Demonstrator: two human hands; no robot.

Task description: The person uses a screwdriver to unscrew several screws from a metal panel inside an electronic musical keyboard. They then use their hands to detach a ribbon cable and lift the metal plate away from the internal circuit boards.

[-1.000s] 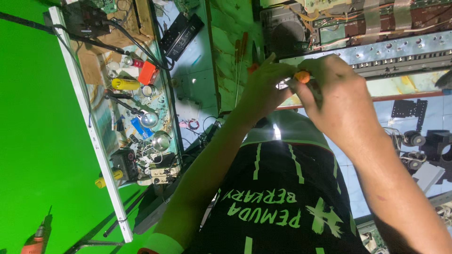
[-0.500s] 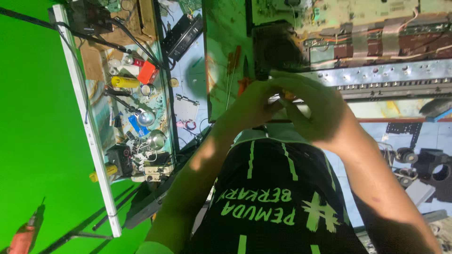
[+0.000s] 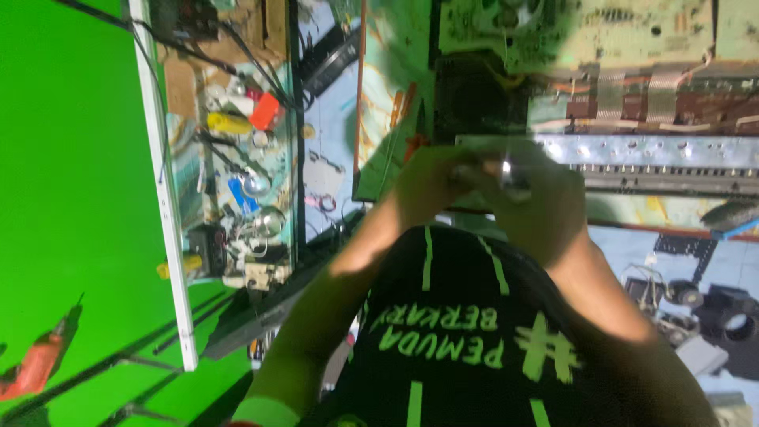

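My left hand (image 3: 431, 186) and my right hand (image 3: 541, 202) meet in the middle of the view, fingers curled together around a small shiny metal piece (image 3: 510, 170). The picture is blurred, so the piece's kind is unclear. Just beyond the hands lies a long silver metal strip with a row of fittings (image 3: 656, 154). Behind it sit a black block (image 3: 474, 99) and a pale green circuit board (image 3: 569, 32) with brown ribbon cables. My black shirt with green print (image 3: 443, 332) fills the lower middle.
On the left, a glass-topped tray (image 3: 237, 174) with a white edge bar (image 3: 166, 221) holds wires, an orange block (image 3: 265, 111), a yellow piece (image 3: 229, 122) and small metal parts. A red drill (image 3: 35, 364) lies at lower left on green. Black parts (image 3: 727, 324) lie at lower right.
Both hands have drawn closer together and shifted slightly down the view. The orange-handled tool seen between them earlier no longer shows; a shiny metal piece does.
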